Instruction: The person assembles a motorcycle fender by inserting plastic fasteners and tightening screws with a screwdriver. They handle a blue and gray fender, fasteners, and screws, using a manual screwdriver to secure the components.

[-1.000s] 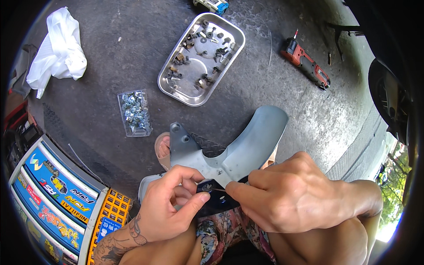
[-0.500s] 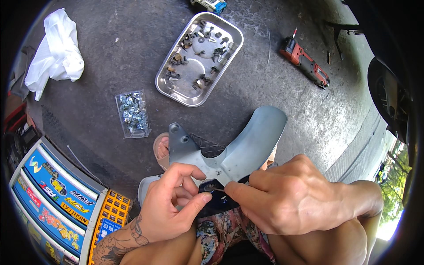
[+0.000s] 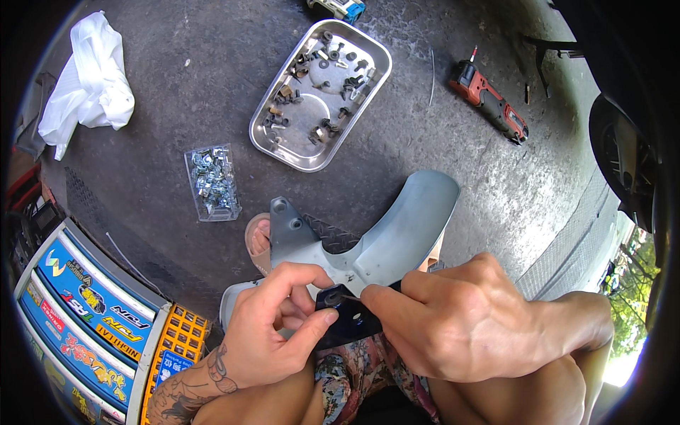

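Observation:
A glossy dark panel [image 3: 354,324] is over my lap, with a hole near its upper left corner. My left hand [image 3: 283,322] is closed on that corner, thumb in front and index finger curled behind. At the panel's upper right edge, my right hand [image 3: 453,319] is closed, its thumb by the edge. What its fingers pinch is mostly hidden; a thin sliver shows by the thumb tip. Just beyond both hands rests a grey curved fender [image 3: 407,223], with two holes in its left arm. Part of it is covered by the panel and my hands.
Beyond the fender, a metal tray [image 3: 269,151] holds several bolts and bushings. Left of it is a clear box [image 3: 230,210] of metal clips. A red-black power screwdriver [image 3: 489,103] lies right, a white plastic bag [image 3: 92,85] left. A stickered cabinet [image 3: 92,312] stands near left.
The dark panel's upper left corner has tilted up between my hands, and more of its surface shows. My right hand has shifted slightly; the fender and the things on the floor stay put.

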`<state>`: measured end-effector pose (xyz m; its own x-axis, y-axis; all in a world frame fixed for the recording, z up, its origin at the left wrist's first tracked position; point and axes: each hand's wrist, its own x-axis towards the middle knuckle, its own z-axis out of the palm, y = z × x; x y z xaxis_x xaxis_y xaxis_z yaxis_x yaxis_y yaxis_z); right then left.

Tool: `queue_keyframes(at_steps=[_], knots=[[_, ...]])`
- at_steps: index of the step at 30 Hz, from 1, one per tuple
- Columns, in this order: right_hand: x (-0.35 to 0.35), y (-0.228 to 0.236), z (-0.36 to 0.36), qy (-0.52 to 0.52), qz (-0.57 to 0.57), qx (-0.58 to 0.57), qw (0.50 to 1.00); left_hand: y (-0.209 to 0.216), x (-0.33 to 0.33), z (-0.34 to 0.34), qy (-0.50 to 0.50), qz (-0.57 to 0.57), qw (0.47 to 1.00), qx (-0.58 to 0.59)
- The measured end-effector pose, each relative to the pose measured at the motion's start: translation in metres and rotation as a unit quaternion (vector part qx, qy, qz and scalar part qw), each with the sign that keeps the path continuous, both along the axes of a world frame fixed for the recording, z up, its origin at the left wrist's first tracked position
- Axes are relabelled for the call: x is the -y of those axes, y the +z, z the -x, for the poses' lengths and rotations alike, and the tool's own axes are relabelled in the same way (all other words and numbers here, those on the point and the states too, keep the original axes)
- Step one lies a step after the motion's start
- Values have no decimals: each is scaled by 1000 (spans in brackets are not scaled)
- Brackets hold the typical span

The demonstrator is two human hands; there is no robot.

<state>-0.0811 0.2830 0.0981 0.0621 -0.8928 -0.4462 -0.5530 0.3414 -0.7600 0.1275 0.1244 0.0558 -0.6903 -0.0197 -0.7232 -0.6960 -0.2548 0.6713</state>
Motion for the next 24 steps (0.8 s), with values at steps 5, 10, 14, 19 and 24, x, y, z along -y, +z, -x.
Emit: queue_keyframes(at_steps=[5,10,14,19,24], knots=[[-3,1,3,8,7,8,1000,0,-1,1,2,12,1000,-9],[-5,-3,4,19,30,-9,999,2,-5,5,29,3,999,14],[-2,-6,-5,32,57,-75,995,2,-5,8,32,14,999,16],[-1,-9,-12,37,76,-136,987,-4,-6,12,45,24,999,11],[5,-17,-12,42,117,-164,979,-8,-2,14,81,-1,997,3]])
